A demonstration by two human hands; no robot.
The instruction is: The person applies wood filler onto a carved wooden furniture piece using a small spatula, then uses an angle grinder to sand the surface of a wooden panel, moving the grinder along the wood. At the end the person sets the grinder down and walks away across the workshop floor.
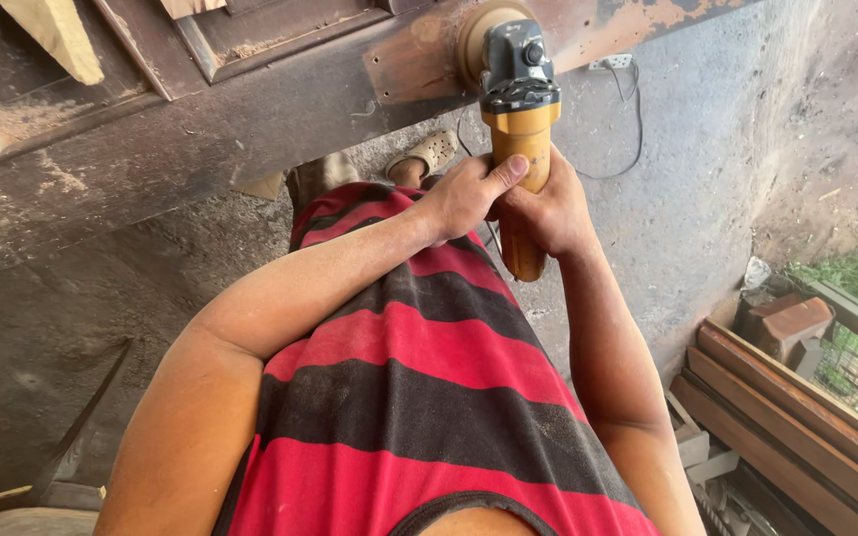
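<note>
The left hand wraps its fingers tight around the yellow grinder, with the thumb lying across the front of the handle. The right hand is clamped on the same handle from the other side, just below and touching the left hand. Both hands hold the tool out in front of the person's red and black striped shirt. The grinder points away from the body, and its grey head sits at the far end. Under the head, a round tan disc presses on a long brown wooden board, which is dusty and worn. A thin cord runs over the grey ground to a white plug strip near the board. One foot in a sandal shows below the board. Off to the right side, brown wooden planks lie stacked together, with a bit of green grass behind them.
</note>
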